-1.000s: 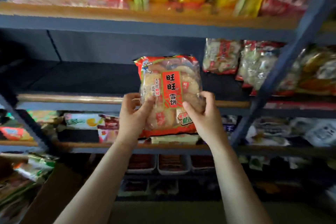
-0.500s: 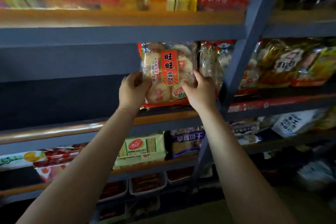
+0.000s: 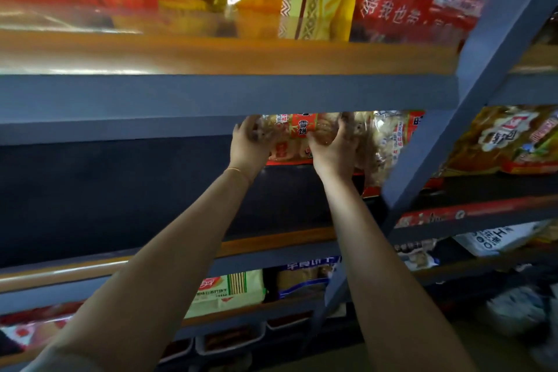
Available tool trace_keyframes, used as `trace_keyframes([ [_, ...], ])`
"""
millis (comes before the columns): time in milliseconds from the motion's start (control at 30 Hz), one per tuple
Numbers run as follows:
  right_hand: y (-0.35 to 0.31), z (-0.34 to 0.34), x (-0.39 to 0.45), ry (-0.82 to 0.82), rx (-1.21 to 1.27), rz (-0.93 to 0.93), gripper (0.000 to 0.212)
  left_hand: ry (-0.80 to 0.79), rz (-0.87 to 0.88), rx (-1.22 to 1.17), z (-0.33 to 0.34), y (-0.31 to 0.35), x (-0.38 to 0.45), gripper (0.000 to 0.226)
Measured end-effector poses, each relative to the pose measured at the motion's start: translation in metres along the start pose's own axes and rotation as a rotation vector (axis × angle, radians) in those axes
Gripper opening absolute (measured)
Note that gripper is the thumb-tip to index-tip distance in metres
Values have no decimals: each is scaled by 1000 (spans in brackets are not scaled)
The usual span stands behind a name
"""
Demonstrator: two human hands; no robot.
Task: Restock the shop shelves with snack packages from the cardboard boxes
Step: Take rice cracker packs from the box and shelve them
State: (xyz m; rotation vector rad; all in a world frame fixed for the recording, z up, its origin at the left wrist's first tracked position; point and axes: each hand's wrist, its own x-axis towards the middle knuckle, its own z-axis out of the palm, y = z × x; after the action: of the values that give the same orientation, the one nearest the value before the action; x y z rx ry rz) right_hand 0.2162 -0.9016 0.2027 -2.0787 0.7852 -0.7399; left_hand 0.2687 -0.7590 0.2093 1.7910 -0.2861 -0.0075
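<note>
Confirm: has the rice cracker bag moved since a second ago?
Yes. The rice cracker bag has gone from in front of the shelf edge deep onto that shelf, beside the matching bags, both hands gripping it.

Between the left hand (image 3: 247, 145) and the right hand (image 3: 333, 148), the rice cracker package (image 3: 294, 137) is showing a red label reading 雪饼 in white. Above and to the right of the right hand, a red package (image 3: 416, 0) on the upper shelf is carrying white characters, of which 我也 are reading clearly; the rest are blurring. Below the right hand, a blue-banded bag (image 3: 305, 278) is bearing print too smeared to read.
</note>
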Motion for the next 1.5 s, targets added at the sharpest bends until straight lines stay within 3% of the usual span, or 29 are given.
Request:
trace_keyframes([
  [267,6,8,4,20,95,-22,84,-32,18,35,2,-12,10,55],
  [367,6,4,-3,-1,112,-13,92,-92,19,-9,0,-12,3,40],
  [567,2,-16,-33,-37,89,-46,92,-102,-12,0,-14,-10,-23,91],
  [600,0,-19,-41,-51,89,-54,89,-85,-27,34,-18,-6,-32,91],
  [667,-4,-27,-59,-58,97,-106,73,-50,-15,54,-31,2,-54,69],
  [767,-13,-39,-97,-56,133,-279,37,-20,102,15,-61,15,-97,14],
  [800,-15,-41,-112,-67,151,-342,30,-15,137,14,-74,14,-113,7],
  [900,-19,-41,-165,-140,223,-447,12,2,134,15,-112,-5,-166,17],
  [1000,-11,-20,-217,-194,256,-487,10,32,51,118,-148,-43,-216,19],
  [1067,-1,2,-255,-285,248,-452,11,43,-29,294,-176,-75,-244,22],
  [1233,11,52,-345,-592,111,-428,7,27,-219,676,-264,-133,-309,6],
  [1500,-69,149,-480,-1128,-55,-567,15,-23,-498,711,-431,-178,-397,23],
])
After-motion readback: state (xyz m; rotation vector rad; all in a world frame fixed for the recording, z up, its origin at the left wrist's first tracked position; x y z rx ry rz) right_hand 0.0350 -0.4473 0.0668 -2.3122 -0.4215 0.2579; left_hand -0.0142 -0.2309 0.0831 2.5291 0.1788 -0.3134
